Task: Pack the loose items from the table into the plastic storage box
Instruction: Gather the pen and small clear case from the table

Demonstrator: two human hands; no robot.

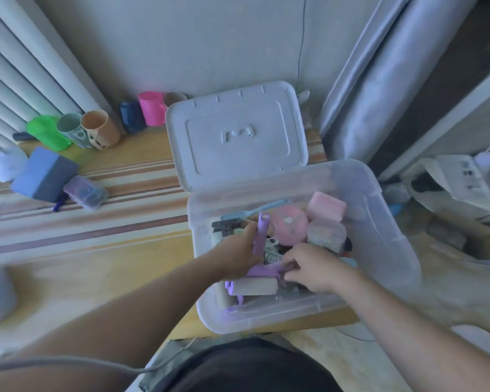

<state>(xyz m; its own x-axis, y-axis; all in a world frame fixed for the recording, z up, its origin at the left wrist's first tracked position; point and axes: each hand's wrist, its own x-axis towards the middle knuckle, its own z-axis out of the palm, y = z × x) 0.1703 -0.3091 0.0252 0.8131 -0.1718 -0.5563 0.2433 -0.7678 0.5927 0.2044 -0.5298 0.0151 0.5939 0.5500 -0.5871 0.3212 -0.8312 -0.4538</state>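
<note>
reaching into the clear storage box on the worktop, your left hand has its fingers clamped on a purple tool; just right, your right hand pinches its purple end. pink cases lie inside behind them; the lid stands behind the box.

Soft, even daylight w/ a cool bluish-violet cast; no hard shadows, only faint shade under the plastic storage box. Mild sheen on the curtain at right and on the lid. Whole frame is soft, low detail. Strong wide-angle bending at edges: radiator and curtain lean inward. Forearms and bottom-left corner smeared, out of focus; items in the box are mushy.
</note>
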